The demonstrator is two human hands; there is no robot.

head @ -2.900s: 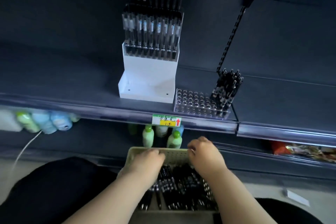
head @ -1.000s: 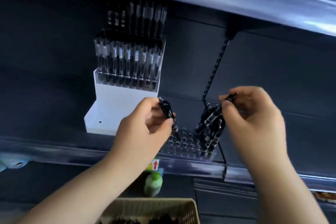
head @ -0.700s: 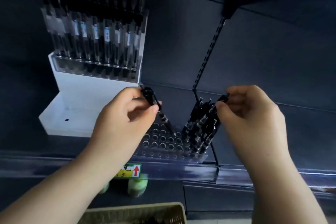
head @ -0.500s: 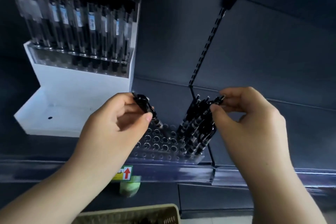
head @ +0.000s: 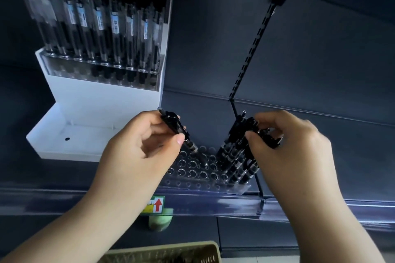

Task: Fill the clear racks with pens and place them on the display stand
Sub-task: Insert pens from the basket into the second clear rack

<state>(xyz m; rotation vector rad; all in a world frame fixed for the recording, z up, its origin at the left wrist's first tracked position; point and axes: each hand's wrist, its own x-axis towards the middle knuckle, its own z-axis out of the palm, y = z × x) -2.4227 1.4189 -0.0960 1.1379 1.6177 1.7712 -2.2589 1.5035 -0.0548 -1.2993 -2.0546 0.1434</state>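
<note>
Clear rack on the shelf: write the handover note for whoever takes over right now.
Left hand: grips a black pen, tip down over open holes of the clear rack.
Right hand: pinches another pen at the standing pens.
Done: the right end of the rack is filled; one full rack sits on the white display stand.
Left: seat both pens, fill the remaining holes, probably from the basket at the bottom edge, then set the rack on the stand.

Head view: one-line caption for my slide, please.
Left hand aims a pen at the clear rack; right hand grips pens at its filled end.
</note>
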